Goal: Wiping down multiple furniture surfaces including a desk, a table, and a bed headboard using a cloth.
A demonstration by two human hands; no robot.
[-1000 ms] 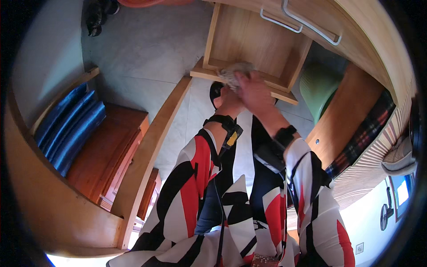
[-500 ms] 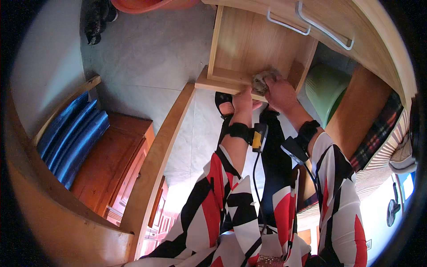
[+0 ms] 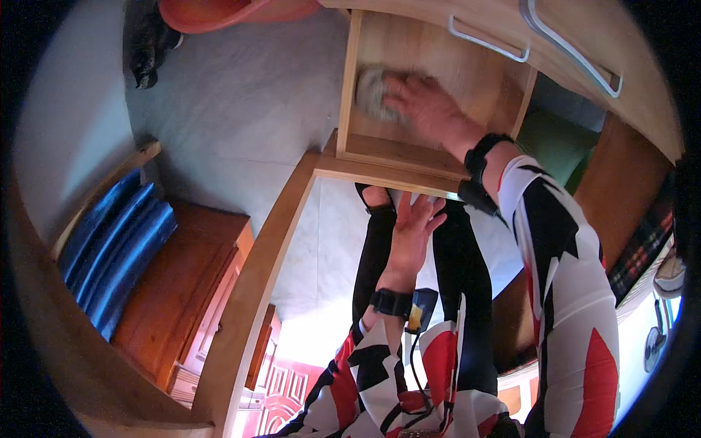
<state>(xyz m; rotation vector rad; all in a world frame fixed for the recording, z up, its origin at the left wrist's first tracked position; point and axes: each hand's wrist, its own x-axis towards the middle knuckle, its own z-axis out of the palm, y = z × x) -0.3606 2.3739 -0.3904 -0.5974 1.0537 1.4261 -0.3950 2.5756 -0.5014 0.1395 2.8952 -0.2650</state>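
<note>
A pulled-out wooden drawer (image 3: 398,171) lies below me, its bare bottom showing. Inside it, at the left wall, my right hand (image 3: 431,109) is closed on a crumpled grey-beige cloth (image 3: 372,93) pressed to the drawer bottom; both are slightly blurred. My left hand (image 3: 415,232) hangs just in front of the drawer's near edge, fingers spread and holding nothing. Each wrist wears a black strap with a small box on it.
Metal handles (image 3: 573,47) stick out from the wooden furniture front. A wooden beam (image 3: 266,263) runs from the drawer corner toward me. Left are blue glossy pads (image 3: 120,248) by a brown cabinet (image 3: 193,255); an orange-red basin (image 3: 234,13) stands far left, a green container (image 3: 555,142) right.
My right hand has carried the cloth from the drawer's near edge to its far left part. My left hand has come off the near edge, back toward me, and its fingers have spread.
</note>
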